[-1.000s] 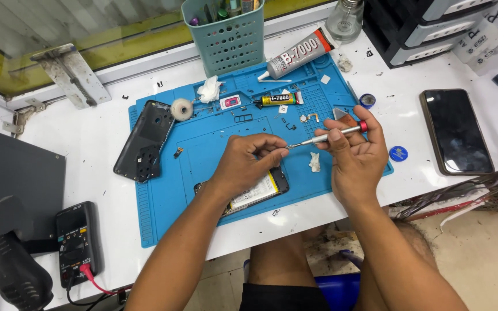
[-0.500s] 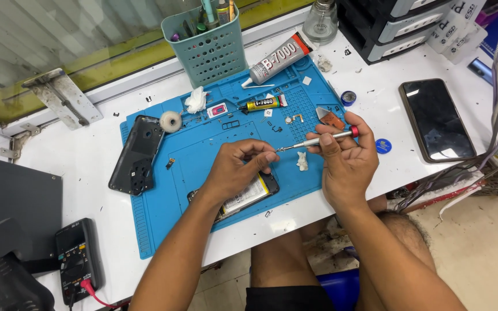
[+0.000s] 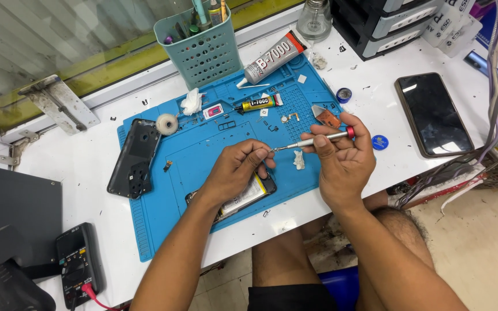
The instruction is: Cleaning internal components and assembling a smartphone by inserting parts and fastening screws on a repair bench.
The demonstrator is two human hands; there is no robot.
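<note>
My right hand [image 3: 344, 158] grips a small screwdriver [image 3: 317, 139] with a silver shaft and a red end cap, held level and pointing left. Its tip meets the fingertips of my left hand [image 3: 238, 170], which pinch at the tip; whatever is pinched is too small to see. Under my left hand lies an opened phone [image 3: 248, 196] with its battery showing, on a blue work mat [image 3: 203, 155]. A black phone back cover [image 3: 135, 158] lies on the mat's left edge.
Two glue tubes, a large grey one [image 3: 272, 57] and a small black-and-yellow one [image 3: 257, 105], lie on the mat's far side with a tape roll [image 3: 167, 123]. A green tool basket [image 3: 202, 49] stands behind. A dark phone [image 3: 433, 113] lies right, a multimeter [image 3: 79, 262] near left.
The view has shifted slightly. Both hands stay together over the mat, with the screwdriver tip still at my left fingertips.
</note>
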